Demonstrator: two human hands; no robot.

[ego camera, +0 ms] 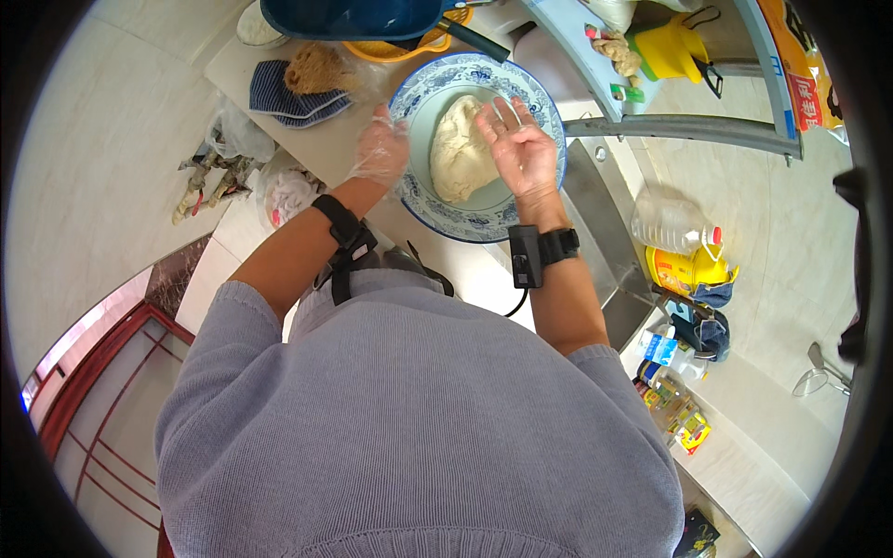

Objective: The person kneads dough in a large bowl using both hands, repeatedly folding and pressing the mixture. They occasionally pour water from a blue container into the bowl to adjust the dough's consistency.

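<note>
A pale lump of dough (460, 150) lies in a wide blue-and-white patterned bowl (446, 222). My left hand (382, 150), in a thin clear plastic glove, is at the bowl's left rim with its fingers curled over the edge. Over the right side of the bowl, my right hand (523, 150) is turned palm up with its fingers apart, next to the dough. Shiny film on its fingers looks like a similar glove. Whether its fingertips touch the dough cannot be made out.
Beyond the bowl, a dark blue pan (356, 17) overlaps an orange plastic basket (436, 49), its handle reaching over the rim. A striped cloth (275, 91) and a brown sponge-like pad (317, 68) lie left. At right are a steel sink (593, 202), a metal-edged shelf (684, 127) and a clear jug (670, 222).
</note>
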